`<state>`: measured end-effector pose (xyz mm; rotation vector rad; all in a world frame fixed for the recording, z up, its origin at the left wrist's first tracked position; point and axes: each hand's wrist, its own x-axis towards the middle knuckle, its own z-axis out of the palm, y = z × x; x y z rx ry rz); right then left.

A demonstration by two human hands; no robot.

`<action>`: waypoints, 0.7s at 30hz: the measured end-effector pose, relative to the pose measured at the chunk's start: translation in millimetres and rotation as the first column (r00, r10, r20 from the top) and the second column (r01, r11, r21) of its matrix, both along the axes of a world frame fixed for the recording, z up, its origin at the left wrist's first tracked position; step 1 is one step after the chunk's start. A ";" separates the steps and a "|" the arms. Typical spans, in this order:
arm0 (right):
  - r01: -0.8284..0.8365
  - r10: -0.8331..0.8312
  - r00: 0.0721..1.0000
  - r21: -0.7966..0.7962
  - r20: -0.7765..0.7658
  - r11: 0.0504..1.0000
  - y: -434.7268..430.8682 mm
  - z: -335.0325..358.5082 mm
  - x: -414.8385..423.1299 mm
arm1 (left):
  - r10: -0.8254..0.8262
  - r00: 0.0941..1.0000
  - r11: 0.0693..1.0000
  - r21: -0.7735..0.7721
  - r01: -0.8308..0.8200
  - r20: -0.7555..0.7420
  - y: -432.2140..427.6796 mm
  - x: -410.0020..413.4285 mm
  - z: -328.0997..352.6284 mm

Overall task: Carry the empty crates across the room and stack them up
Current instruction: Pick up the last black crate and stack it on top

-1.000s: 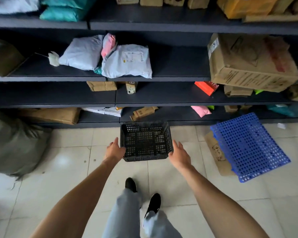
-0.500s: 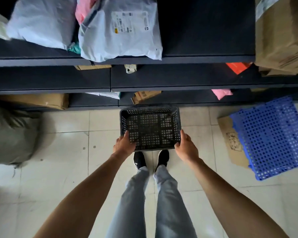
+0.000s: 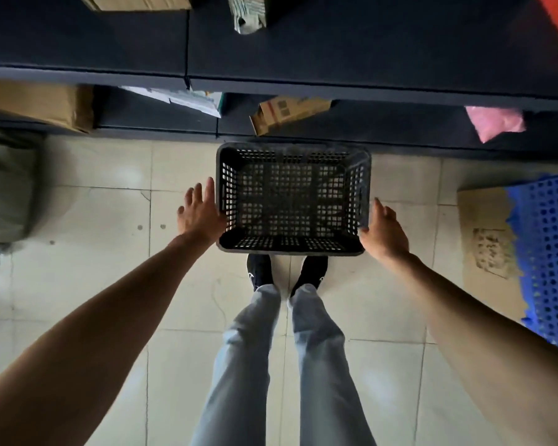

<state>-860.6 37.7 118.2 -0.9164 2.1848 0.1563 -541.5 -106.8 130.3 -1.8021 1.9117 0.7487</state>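
Note:
An empty black perforated crate (image 3: 292, 201) sits upright on the tiled floor, just ahead of my shoes and close to the bottom shelf. My left hand (image 3: 200, 214) lies flat along the crate's left wall with its fingers spread and pointing forward. On the opposite side, my right hand (image 3: 384, 230) rests against the right wall near the rim, fingers also extended. Neither hand is curled around the rim. No other crate is in view.
Dark shelving (image 3: 335, 43) with cardboard boxes (image 3: 284, 114) and a pink parcel (image 3: 496, 122) runs right behind the crate. A blue perforated pallet (image 3: 548, 252) lies on flat cardboard at the right. A grey sack (image 3: 7, 188) sits at the left.
The view has tilted down and closer to the floor. Both hands slid from the crate's near corners forward along its side walls, and their fingers have spread.

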 end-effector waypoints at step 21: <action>0.163 -0.169 0.978 -0.061 -0.122 0.985 -18.1 -215.0 -36.2 | 0.235 0.967 0.972 0.001 -0.237 -0.099 -16.5 28.9 -222.9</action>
